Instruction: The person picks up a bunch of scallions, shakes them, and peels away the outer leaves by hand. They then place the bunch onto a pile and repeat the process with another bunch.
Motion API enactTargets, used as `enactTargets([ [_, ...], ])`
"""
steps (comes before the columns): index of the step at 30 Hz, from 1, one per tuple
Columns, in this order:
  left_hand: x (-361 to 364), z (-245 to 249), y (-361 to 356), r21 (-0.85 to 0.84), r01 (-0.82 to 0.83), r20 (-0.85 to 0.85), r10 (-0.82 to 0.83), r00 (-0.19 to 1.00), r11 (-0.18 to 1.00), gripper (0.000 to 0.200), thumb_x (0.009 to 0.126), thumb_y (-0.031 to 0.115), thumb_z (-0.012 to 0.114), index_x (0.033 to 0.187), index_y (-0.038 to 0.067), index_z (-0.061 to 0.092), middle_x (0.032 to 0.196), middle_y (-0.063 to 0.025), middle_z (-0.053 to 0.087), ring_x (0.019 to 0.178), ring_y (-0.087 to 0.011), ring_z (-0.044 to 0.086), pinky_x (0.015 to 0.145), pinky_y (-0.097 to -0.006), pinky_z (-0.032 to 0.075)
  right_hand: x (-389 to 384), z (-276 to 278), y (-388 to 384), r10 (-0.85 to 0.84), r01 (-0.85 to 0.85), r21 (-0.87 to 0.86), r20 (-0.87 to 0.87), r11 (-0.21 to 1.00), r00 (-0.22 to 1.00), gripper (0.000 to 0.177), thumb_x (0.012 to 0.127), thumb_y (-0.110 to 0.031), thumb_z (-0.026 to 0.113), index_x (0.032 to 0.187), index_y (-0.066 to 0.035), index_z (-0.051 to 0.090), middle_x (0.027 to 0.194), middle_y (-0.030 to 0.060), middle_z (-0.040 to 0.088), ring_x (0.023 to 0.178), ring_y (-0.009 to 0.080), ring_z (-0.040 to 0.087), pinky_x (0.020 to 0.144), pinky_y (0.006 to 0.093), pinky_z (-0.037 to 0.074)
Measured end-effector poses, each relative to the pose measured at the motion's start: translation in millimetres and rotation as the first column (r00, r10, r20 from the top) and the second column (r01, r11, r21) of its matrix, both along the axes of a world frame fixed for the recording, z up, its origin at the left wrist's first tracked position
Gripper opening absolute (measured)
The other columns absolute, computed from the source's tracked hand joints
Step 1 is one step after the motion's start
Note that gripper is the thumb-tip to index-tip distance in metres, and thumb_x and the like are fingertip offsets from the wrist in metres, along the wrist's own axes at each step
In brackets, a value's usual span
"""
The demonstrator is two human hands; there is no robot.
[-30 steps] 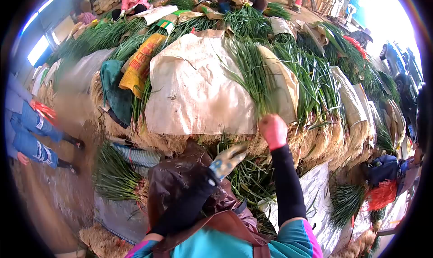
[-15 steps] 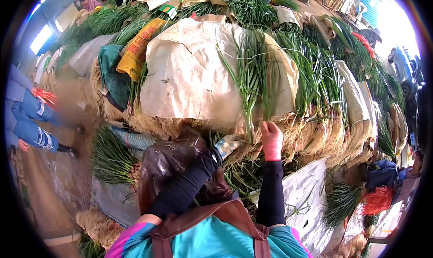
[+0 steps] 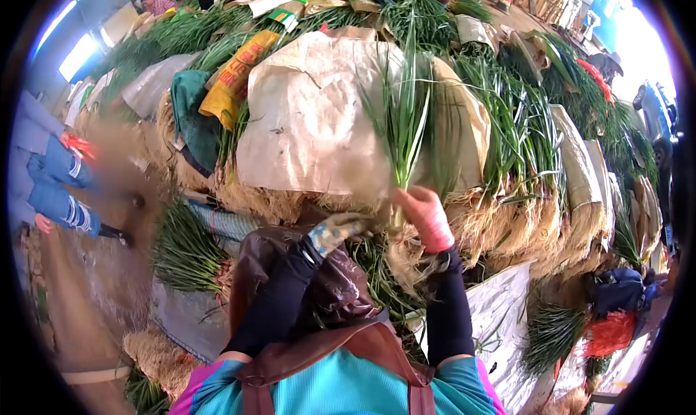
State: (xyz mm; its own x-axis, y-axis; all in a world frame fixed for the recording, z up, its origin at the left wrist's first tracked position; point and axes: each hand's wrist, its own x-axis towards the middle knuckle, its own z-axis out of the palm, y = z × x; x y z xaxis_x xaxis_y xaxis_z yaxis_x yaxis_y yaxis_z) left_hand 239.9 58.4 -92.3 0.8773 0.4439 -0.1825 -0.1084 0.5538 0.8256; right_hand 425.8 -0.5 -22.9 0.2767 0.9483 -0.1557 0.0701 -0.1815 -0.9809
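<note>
A small bunch of green onions (image 3: 406, 136) stands upright in front of me, long leaves up and pale stems down. My right hand (image 3: 426, 216), its wrist wrapped in pink, is closed around the lower stems. Pale stringy roots (image 3: 406, 261) hang below that hand. My left hand (image 3: 337, 231), in a patterned glove, is to the left of the stems, fingers loosely extended towards them and slightly blurred. It seems to hold nothing. Under it lies the brown apron (image 3: 268, 277) over my lap. Loose green leaves (image 3: 377, 270) lie between my forearms.
Ahead, a pale sack sheet (image 3: 312, 118) covers a row of rooted onions. More onions (image 3: 511, 132) stand to the right. A yellow sack (image 3: 235, 78) and a tied bundle (image 3: 188, 248) are on the left. At far left stands a person (image 3: 54, 176) holding red strips.
My right hand has moved left and nearer, lifting the bunch with its roots out of the row. My left hand has moved left, away from the stem bases.
</note>
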Motion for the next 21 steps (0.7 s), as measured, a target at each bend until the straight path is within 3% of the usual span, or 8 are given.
enactTargets([
  [3, 9, -16, -11, -0.231, -0.021, 0.165, 0.060, 0.984, 0.973, 0.038, 0.089, 0.036, 0.048, 0.106, 0.003, 0.052, 0.079, -0.0073, 0.057, 0.072, -0.0199, 0.057, 0.067, -0.0323, 0.048, -13, -47, 0, -0.029, 0.017, 0.165, 0.068, 0.986, 0.997, 0.028, 0.085, -0.025, 0.058, 0.083, 0.003, 0.060, 0.066, -0.0018, 0.054, 0.060, 0.0054, 0.043, 0.053, 0.0203, 0.036],
  [5, 5, 9, -25, -0.598, 0.074, 0.201, 0.061, 0.978, 0.798, 0.042, 0.089, 0.039, 0.046, 0.110, 0.002, 0.051, 0.082, -0.0088, 0.059, 0.074, -0.0199, 0.059, 0.070, -0.0318, 0.049, -11, -59, -6, -0.236, 0.284, 0.152, -0.273, 0.947, 0.933, 0.024, 0.088, -0.024, 0.054, 0.083, -0.002, 0.061, 0.070, -0.0006, 0.059, 0.058, 0.0046, 0.047, 0.051, 0.0188, 0.037],
  [9, 10, -20, -16, -0.245, -0.015, 0.076, 0.035, 0.996, 0.969, 0.041, 0.088, 0.030, 0.050, 0.116, 0.000, 0.049, 0.091, -0.0092, 0.060, 0.085, -0.0193, 0.059, 0.077, -0.0307, 0.048, -21, -82, -39, -0.503, 0.531, 0.085, -0.225, 0.843, 0.835, 0.027, 0.089, -0.027, 0.051, 0.076, -0.005, 0.059, 0.059, -0.0052, 0.050, 0.051, 0.0025, 0.041, 0.046, 0.0178, 0.031],
  [12, 16, -21, -19, -0.072, -0.033, 0.016, 0.035, 0.999, 0.997, 0.037, 0.087, 0.026, 0.052, 0.114, 0.000, 0.050, 0.087, -0.0077, 0.060, 0.085, -0.0174, 0.059, 0.077, -0.0294, 0.047, -28, -116, -55, -0.297, 0.291, -0.084, -0.448, 0.953, 0.843, 0.044, 0.091, -0.044, 0.039, 0.094, -0.004, 0.058, 0.067, -0.0024, 0.052, 0.056, 0.0042, 0.045, 0.049, 0.0179, 0.034],
  [13, 19, -22, -20, -0.073, -0.026, 0.014, 0.027, 1.000, 0.997, 0.037, 0.087, 0.026, 0.052, 0.114, 0.000, 0.050, 0.087, -0.0077, 0.060, 0.085, -0.0174, 0.059, 0.077, -0.0294, 0.047, -39, -87, -50, -0.213, 0.131, -0.169, -0.830, 0.977, 0.516, 0.047, 0.092, -0.045, 0.036, 0.105, -0.004, 0.055, 0.073, -0.0011, 0.054, 0.062, 0.0044, 0.047, 0.052, 0.0175, 0.035],
  [16, 27, -18, -27, -0.139, -0.130, -0.005, 0.130, 0.991, 0.982, 0.037, 0.079, 0.009, 0.061, 0.114, 0.004, 0.048, 0.080, -0.0037, 0.057, 0.064, -0.0089, 0.052, 0.061, -0.0233, 0.047, -51, -53, -41, -0.075, 0.141, 0.090, -0.513, 0.986, 0.855, 0.044, 0.092, -0.040, 0.038, 0.108, -0.002, 0.053, 0.076, -0.0016, 0.055, 0.064, 0.0046, 0.048, 0.053, 0.0164, 0.036],
  [17, 28, -12, -26, -0.033, -0.141, -0.057, 0.139, 0.989, 0.989, 0.040, 0.080, 0.007, 0.060, 0.116, 0.005, 0.045, 0.079, -0.0018, 0.055, 0.064, -0.0083, 0.051, 0.060, -0.0216, 0.047, -41, -67, -37, -0.023, 0.096, 0.108, -0.536, 0.990, 0.844, 0.035, 0.084, -0.011, 0.055, 0.117, -0.001, 0.047, 0.087, 0.0032, 0.058, 0.069, 0.0101, 0.052, 0.062, 0.0207, 0.042],
  [21, 28, 4, -30, 0.027, -0.240, -0.085, 0.242, 0.967, 0.970, 0.037, 0.080, 0.009, 0.060, 0.114, 0.004, 0.047, 0.078, -0.0001, 0.054, 0.063, -0.0079, 0.050, 0.058, -0.0201, 0.044, -28, -94, -6, -0.304, 0.401, 0.081, -0.522, 0.912, 0.797, 0.030, 0.088, -0.031, 0.053, 0.093, -0.001, 0.059, 0.075, -0.0016, 0.058, 0.064, 0.0056, 0.049, 0.057, 0.0210, 0.039],
])
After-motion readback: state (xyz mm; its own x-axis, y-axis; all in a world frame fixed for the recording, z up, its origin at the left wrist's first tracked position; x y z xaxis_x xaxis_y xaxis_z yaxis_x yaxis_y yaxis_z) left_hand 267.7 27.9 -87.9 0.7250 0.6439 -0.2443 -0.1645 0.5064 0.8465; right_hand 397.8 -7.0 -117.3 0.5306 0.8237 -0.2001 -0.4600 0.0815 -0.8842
